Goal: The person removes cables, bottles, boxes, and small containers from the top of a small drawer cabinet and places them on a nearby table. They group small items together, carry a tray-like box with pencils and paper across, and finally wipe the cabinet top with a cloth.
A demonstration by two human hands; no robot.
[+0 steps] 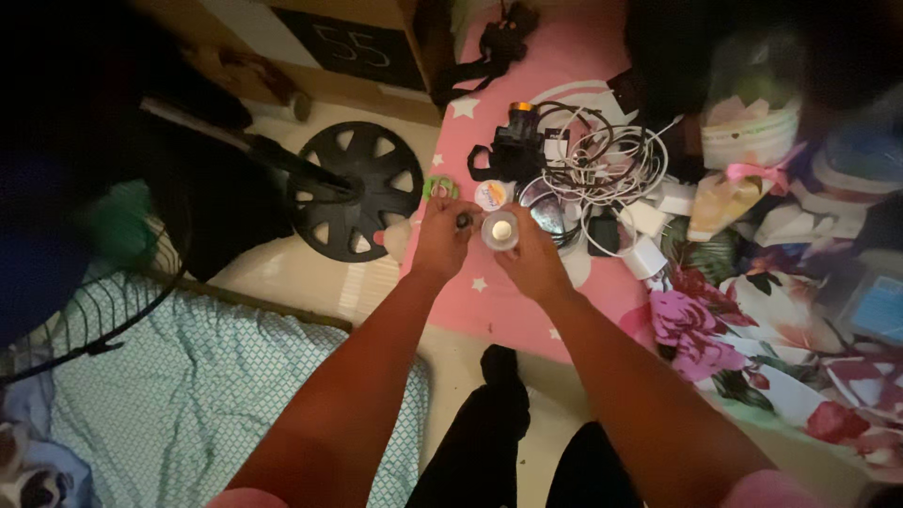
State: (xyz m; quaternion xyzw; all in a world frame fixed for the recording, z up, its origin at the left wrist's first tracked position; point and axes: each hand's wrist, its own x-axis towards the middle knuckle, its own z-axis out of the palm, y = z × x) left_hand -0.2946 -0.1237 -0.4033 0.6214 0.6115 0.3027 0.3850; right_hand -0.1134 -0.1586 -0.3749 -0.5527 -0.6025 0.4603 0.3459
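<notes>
My left hand (439,237) pinches a small dark object (463,221) between its fingertips, over a pink star-patterned mat (513,301). My right hand (532,256) grips a small round pale container (499,230) right beside it. The two hands almost touch. Just beyond them lie a round white lid (491,195) and a small green ring (439,188). A black headlamp with an orange top (515,139) sits further back.
A tangle of white cables and chargers (607,169) lies right of the hands. A black fan base (356,190) stands on the floor at left, with a wire fan guard (94,310) near it. Floral fabric (752,329) and bags fill the right side.
</notes>
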